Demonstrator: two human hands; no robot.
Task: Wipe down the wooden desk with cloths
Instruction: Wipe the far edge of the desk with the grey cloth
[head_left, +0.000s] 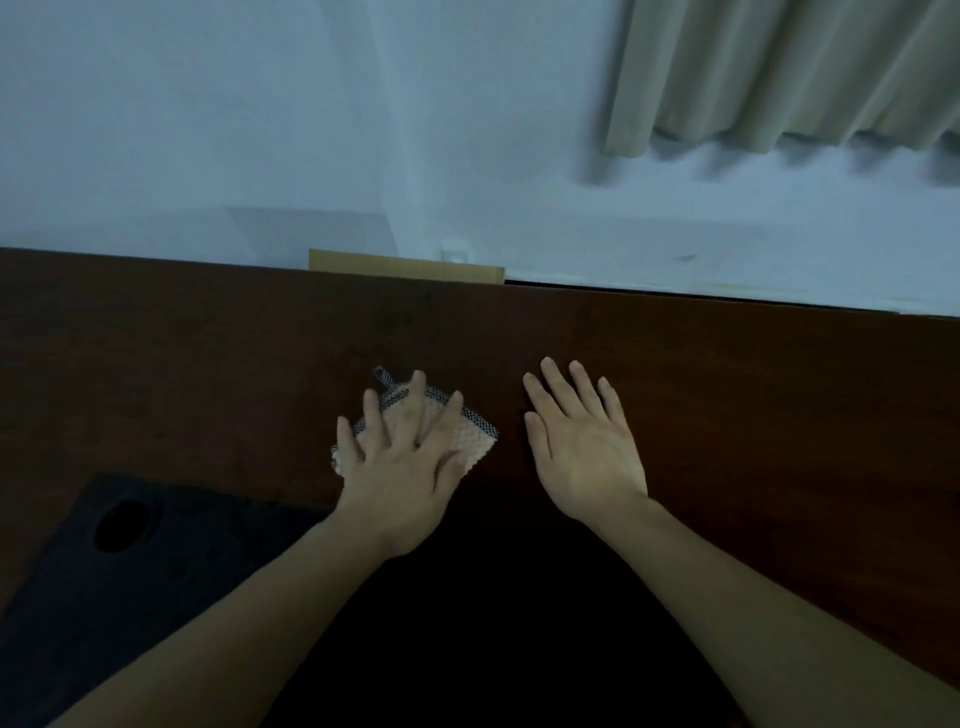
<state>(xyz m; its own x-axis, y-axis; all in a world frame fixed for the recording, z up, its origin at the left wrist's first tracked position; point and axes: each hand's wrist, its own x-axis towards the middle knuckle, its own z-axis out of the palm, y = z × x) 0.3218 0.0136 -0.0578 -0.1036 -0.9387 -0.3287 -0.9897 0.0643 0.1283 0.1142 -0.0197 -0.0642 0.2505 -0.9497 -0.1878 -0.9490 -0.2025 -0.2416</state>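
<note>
A dark brown wooden desk (727, 374) fills the middle of the head view. On it lies a small pale pink cloth (470, 439) with a dark checked border. My left hand (400, 467) presses flat on the cloth with its fingers spread and straight. To the right of the cloth, my right hand (584, 447) lies flat on the bare wood with fingers straight, holding nothing. A narrow gap of wood separates the two hands.
A black mat (130, 571) with a dark round hole (122, 525) covers the desk's near left. Behind the far edge stand a cardboard piece (405, 267) and a white wall. Beige curtains (789, 73) hang at the upper right.
</note>
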